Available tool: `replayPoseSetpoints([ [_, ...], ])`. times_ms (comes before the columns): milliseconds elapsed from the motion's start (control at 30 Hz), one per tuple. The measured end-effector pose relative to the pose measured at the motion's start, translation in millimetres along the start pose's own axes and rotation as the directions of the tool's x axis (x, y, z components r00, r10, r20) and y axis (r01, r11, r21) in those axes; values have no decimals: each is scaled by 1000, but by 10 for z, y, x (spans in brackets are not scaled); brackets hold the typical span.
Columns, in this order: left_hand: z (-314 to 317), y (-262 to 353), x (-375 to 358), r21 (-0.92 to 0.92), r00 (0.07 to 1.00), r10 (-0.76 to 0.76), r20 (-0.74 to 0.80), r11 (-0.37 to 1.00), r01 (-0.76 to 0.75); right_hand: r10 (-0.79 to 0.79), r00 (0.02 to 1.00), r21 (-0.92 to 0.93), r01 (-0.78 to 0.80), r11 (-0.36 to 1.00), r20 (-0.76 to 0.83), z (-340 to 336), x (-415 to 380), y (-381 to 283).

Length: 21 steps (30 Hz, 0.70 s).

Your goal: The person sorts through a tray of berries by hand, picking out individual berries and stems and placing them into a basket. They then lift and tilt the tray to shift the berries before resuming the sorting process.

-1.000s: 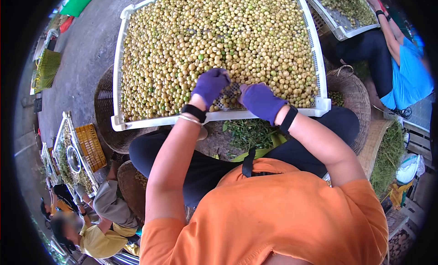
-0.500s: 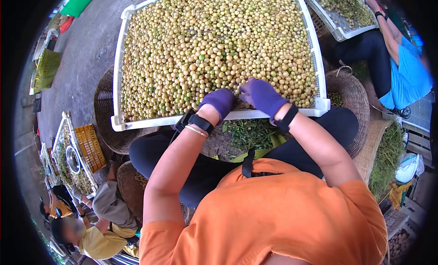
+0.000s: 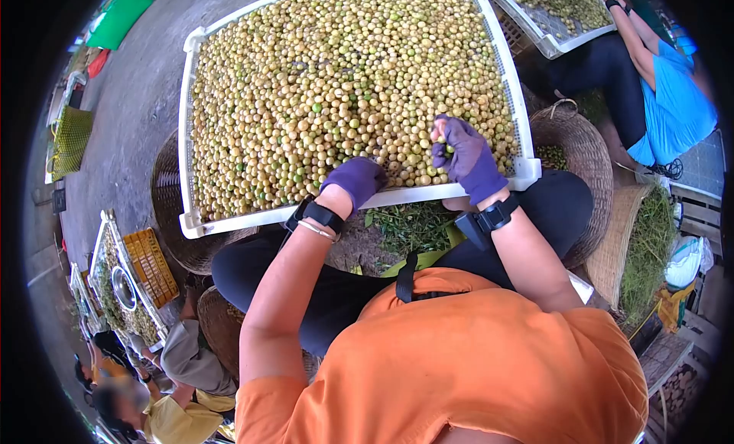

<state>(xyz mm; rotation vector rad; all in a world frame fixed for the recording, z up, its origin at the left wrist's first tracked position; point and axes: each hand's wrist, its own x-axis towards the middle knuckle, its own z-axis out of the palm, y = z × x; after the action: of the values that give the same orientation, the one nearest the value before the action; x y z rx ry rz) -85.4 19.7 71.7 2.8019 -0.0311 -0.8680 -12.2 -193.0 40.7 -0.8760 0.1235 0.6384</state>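
A large white tray (image 3: pixel 186 138) holds a dense layer of small yellow-green fruits (image 3: pixel 329 84). Both my hands wear purple gloves. My left hand (image 3: pixel 355 178) rests at the tray's near rim with its fingers curled down onto the fruits. My right hand (image 3: pixel 466 157) is raised over the tray's near right part, and its fingertips pinch one small fruit (image 3: pixel 438 133). A black band sits on each wrist.
A woven basket (image 3: pixel 577 149) with green fruits stands right of the tray, another basket (image 3: pixel 164 191) lies under its left side. Green leaves (image 3: pixel 413 226) lie below the rim. A person in blue (image 3: pixel 665 100) works at a second tray (image 3: pixel 550 16); other people sit lower left.
My right hand has lifted from the near rim and moved right, pinching a fruit. My left hand has drawn back to the rim. The view shifted slightly.
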Motion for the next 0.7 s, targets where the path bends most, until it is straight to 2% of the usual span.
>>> replayPoseSetpoints([
  [67,94,-7,5,90,997,64,-52,994,-59,-54,992,0,54,999,-116,-14,0,-96],
  [167,159,34,-53,226,984,130,-124,969,-100,-143,958,-116,117,986,-249,-42,2,-216],
  [200,161,68,-66,269,978,149,-149,957,-104,-182,971,-309,128,943,-153,-83,-23,-260],
  [233,176,87,-60,263,976,139,-167,961,-91,-284,959,-530,239,814,-3,-89,-9,-249],
  [267,201,97,-54,256,975,127,-183,964,-77,-338,926,-697,352,624,165,-100,20,-190],
  [300,209,105,-54,249,974,114,-198,967,-62,-343,876,-797,461,391,338,-118,59,-113],
  [333,211,104,-53,235,974,114,-195,970,-66,-363,753,-774,622,120,549,-157,162,-20],
  [433,190,83,-48,173,978,107,-179,982,-76,-127,831,-828,501,-251,541,34,154,8],
  [500,168,49,-32,98,981,96,-166,992,-80,-61,823,-771,500,-395,565,113,184,13],
  [567,84,55,-21,-114,985,18,-174,993,-39,19,845,-723,469,-507,535,137,258,38],
  [600,54,76,-21,-220,985,-19,-171,975,-19,13,823,-705,494,-508,567,127,247,27],
  [700,94,153,18,-431,913,-136,-384,901,-47,23,829,-722,500,-479,559,147,237,3],
])
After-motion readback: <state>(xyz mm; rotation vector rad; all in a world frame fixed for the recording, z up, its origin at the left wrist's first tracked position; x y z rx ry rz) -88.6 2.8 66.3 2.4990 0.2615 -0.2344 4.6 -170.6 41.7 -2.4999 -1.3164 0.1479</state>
